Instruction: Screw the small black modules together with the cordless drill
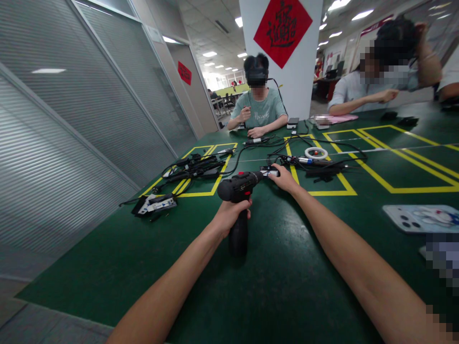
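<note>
My left hand (pixel 231 212) is wrapped around the grip of a black cordless drill (pixel 238 187) with a red switch, held upright over the green table (pixel 222 277). The drill's nose points right toward a small black part (pixel 269 172) lying on the table. My right hand (pixel 284 177) rests at that part, fingers closed on it beside the drill tip. How the tip meets the part is too small to make out.
A tangle of black cables and tools (pixel 195 167) lies left, a tape roll (pixel 316 153) and more tools right. A phone (pixel 419 217) lies at the right edge. Two people sit across the table. Yellow lines mark boxes on the mat. A glass wall runs along the left.
</note>
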Demonstrator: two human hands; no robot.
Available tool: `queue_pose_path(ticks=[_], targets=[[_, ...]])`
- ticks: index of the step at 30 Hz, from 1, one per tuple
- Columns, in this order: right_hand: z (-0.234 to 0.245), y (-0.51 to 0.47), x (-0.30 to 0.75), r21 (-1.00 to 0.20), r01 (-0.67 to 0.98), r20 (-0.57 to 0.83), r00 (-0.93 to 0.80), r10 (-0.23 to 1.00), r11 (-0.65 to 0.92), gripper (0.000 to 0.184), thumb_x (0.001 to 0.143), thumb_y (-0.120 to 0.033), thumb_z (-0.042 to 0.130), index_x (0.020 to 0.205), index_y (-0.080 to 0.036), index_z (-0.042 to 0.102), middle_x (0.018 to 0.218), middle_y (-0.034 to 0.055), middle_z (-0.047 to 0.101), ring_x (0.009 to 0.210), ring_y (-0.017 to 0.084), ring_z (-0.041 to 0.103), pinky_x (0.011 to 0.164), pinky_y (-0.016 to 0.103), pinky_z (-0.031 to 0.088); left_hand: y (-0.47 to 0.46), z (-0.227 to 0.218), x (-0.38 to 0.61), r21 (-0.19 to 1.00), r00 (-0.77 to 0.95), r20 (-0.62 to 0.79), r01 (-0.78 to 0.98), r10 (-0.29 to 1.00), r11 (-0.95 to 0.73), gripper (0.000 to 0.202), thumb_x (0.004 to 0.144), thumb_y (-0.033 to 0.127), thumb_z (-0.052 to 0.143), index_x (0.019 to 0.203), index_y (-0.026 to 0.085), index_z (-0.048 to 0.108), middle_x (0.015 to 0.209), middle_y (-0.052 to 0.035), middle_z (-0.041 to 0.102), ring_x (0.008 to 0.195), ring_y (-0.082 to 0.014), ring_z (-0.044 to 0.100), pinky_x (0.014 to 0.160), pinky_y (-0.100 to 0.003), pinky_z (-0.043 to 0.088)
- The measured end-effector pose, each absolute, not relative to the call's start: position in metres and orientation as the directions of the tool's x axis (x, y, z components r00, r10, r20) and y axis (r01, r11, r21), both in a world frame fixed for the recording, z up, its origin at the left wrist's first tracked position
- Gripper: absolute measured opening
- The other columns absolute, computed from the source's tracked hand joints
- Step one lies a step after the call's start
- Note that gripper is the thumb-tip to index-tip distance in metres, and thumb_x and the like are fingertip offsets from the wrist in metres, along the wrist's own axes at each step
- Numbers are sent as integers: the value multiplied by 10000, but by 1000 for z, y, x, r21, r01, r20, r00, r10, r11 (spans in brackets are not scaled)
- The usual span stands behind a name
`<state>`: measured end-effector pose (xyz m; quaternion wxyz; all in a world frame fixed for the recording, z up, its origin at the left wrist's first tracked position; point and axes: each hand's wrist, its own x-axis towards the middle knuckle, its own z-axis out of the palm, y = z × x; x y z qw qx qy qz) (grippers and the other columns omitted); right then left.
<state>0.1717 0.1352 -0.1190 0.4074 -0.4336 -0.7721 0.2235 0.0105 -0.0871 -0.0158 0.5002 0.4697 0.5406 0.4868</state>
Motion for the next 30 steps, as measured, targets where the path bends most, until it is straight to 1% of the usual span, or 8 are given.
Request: queue_pose_path(ticks=[7, 16, 22, 26, 30], targets=[[-118, 134, 172, -690, 489, 444, -296, 846, 534, 509, 794, -384, 571, 1264, -198, 517, 1198, 110, 554, 1101, 252, 541, 972, 376, 403, -88, -14, 13, 994, -83, -108, 27, 991, 110, 217, 665, 198, 629, 863, 112, 604, 803, -38, 586, 500, -90, 537, 493, -225, 409], [-118, 135, 172, -689, 496, 438, -295, 849, 528, 507, 796, -392, 570, 1261, -196, 520, 1195, 101, 557, 1092, 242, 547, 977, 371, 401, -87, -18, 12, 997, -72, -76, 27, 995, 78, 212, 680, 218, 628, 864, 114, 610, 806, -36, 597, 496, -84, 535, 512, -230, 405], [-118, 135, 172, -693, 496, 435, -293, 852, 524, 503, 793, -384, 575, 1261, -207, 519, 1203, 95, 552, 1095, 243, 544, 977, 377, 400, -88, -17, 13, 996, -82, -83, 24, 993, 85, 214, 673, 226, 633, 856, 118, 612, 777, -25, 595, 500, -87, 534, 512, -232, 398], [-116, 133, 172, -694, 494, 436, -291, 852, 524, 499, 795, -382, 574, 1260, -210, 519, 1202, 98, 553, 1100, 247, 541, 976, 382, 401, -89, -17, 12, 997, -64, -71, 27, 995, 72, 217, 681, 228, 624, 872, 125, 612, 801, -27, 600, 509, -88, 540, 520, -234, 403], [-116, 132, 172, -691, 492, 440, -294, 848, 529, 499, 797, -373, 571, 1263, -202, 517, 1210, 98, 549, 1110, 240, 535, 983, 372, 397, -88, -16, 11, 996, -68, -79, 28, 995, 81, 221, 659, 208, 618, 866, 130, 610, 817, -32, 612, 499, -91, 542, 520, -244, 416]])
